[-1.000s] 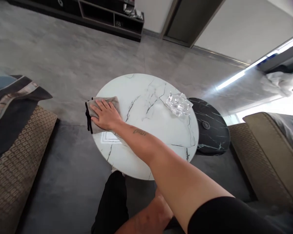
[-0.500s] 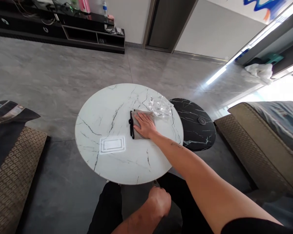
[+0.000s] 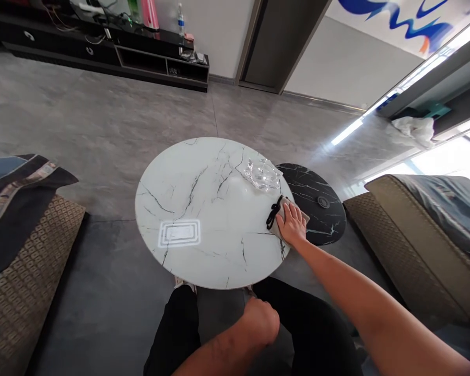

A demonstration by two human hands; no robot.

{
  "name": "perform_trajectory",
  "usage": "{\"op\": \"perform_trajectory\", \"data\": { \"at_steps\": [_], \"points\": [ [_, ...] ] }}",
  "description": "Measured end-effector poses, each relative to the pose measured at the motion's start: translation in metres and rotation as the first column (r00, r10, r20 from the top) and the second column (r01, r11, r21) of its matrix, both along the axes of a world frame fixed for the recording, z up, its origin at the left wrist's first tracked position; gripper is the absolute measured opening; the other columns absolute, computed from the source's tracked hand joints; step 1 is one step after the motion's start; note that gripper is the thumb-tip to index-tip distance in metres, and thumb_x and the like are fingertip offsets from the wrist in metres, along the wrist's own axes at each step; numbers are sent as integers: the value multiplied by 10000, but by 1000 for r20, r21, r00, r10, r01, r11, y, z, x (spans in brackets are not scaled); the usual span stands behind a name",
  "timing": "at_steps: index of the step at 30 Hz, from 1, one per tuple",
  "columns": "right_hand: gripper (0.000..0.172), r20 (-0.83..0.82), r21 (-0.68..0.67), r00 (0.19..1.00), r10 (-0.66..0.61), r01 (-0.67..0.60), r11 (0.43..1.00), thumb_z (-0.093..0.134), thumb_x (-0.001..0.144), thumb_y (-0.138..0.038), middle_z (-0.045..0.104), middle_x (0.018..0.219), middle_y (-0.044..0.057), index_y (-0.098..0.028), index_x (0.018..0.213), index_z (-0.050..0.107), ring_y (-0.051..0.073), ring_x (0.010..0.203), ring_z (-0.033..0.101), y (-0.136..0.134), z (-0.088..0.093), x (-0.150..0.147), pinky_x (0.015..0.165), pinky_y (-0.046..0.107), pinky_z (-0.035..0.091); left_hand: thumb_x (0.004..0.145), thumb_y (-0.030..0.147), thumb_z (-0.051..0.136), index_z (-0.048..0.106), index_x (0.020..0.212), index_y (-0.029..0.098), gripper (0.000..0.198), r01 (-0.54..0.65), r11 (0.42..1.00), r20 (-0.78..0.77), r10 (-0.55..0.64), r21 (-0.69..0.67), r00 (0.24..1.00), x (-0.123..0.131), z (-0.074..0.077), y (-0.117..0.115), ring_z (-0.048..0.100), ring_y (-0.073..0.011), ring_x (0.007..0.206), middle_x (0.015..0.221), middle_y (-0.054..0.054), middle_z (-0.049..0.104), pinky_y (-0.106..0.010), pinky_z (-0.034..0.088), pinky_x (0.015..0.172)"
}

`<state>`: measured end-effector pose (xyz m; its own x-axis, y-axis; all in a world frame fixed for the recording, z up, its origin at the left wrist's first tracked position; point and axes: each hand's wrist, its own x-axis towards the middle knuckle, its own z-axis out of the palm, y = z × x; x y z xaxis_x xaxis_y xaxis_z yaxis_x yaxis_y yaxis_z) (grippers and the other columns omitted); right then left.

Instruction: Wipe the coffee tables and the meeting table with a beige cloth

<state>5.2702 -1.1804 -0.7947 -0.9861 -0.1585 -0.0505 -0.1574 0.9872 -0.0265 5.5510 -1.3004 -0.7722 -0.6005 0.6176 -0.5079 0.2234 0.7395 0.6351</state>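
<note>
My right hand (image 3: 293, 223) lies flat, fingers stretched, on a greyish-brown drawstring pouch (image 3: 279, 225) with black cord loops along its left side. The pouch is at the right edge of a white marble-patterned round table (image 3: 219, 245), partly hidden under my hand. A crumpled sheet of clear plastic (image 3: 263, 175) lies just beyond it, near the rim. My left hand (image 3: 261, 321) is closed in a fist above my lap, in front of the table; I see its back, and nothing shows in it.
A lower black marble-patterned table (image 3: 317, 209) stands against the right side. Upholstered seats flank both sides, the left seat (image 3: 35, 250) with dark clothing on it. A black TV cabinet (image 3: 149, 57) with a bottle (image 3: 180, 21) stands along the far wall.
My right hand has slid the pouch from the middle of the table to the right edge. My left fist stays low in front of the table.
</note>
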Motion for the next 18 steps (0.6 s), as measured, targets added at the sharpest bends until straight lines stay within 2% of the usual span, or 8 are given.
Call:
{"op": "perform_trajectory", "data": {
  "at_steps": [3, 8, 10, 13, 15, 18],
  "points": [
    [847, 3, -27, 990, -141, 141, 990, 231, 1109, -611, 239, 1907, 150, -144, 1813, 291, 331, 1768, 154, -12, -3, 27, 1385, 583, 286, 861, 254, 793, 805, 1267, 108, 432, 16, 1000, 4, -16, -18, 1000, 4, 4, -4, 782, -400, 1170, 1287, -270, 795, -512, 592, 996],
    [827, 45, 41, 991, -123, 121, 992, 186, 1119, -606, 208, 1921, 114, -197, 1836, 241, 364, 1775, 137, -37, 0, 79, 1388, 642, 258, 908, 253, 754, 797, 1306, 78, 437, 66, 998, 38, -67, 18, 997, 10, 13, -4, 763, -433, 1223, 1274, -287, 794, -542, 582, 1007],
    [806, 65, 92, 996, -55, 49, 995, 198, 1131, -577, 204, 1923, 112, -190, 1836, 240, 367, 1774, 152, -55, 4, 99, 1400, 636, 242, 928, 259, 743, 794, 1317, 78, 433, 62, 998, 49, -64, 29, 997, 12, 16, -4, 755, -433, 1253, 1295, -287, 791, -554, 569, 1046],
    [780, 97, 87, 986, 134, -143, 986, 254, 1140, -536, 186, 1928, 106, -174, 1830, 258, 359, 1784, 124, -96, 8, 126, 1422, 627, 205, 929, 268, 757, 782, 1346, 82, 457, 19, 999, 24, -20, 44, 1000, 14, 18, -6, 742, -419, 1297, 1349, -285, 778, -545, 552, 1093],
    [775, 133, 34, 950, 284, -291, 956, 318, 1136, -527, 159, 1932, 107, -184, 1830, 264, 368, 1790, 86, -132, 10, 142, 1425, 666, 174, 920, 264, 773, 782, 1350, 105, 458, -18, 999, 4, 18, 50, 1000, 15, 18, -7, 741, -408, 1306, 1350, -269, 784, -551, 539, 1126],
    [819, 179, -86, 858, 481, -473, 877, 446, 1111, -547, 131, 1931, 133, -192, 1828, 271, 406, 1789, 55, -195, 12, 163, 1414, 735, 137, 869, 180, 804, 799, 1313, 188, 443, -74, 988, 26, 71, 132, 997, 12, 18, -8, 741, -429, 1303, 1323, -229, 803, -622, 535, 1127]
  ]
}}
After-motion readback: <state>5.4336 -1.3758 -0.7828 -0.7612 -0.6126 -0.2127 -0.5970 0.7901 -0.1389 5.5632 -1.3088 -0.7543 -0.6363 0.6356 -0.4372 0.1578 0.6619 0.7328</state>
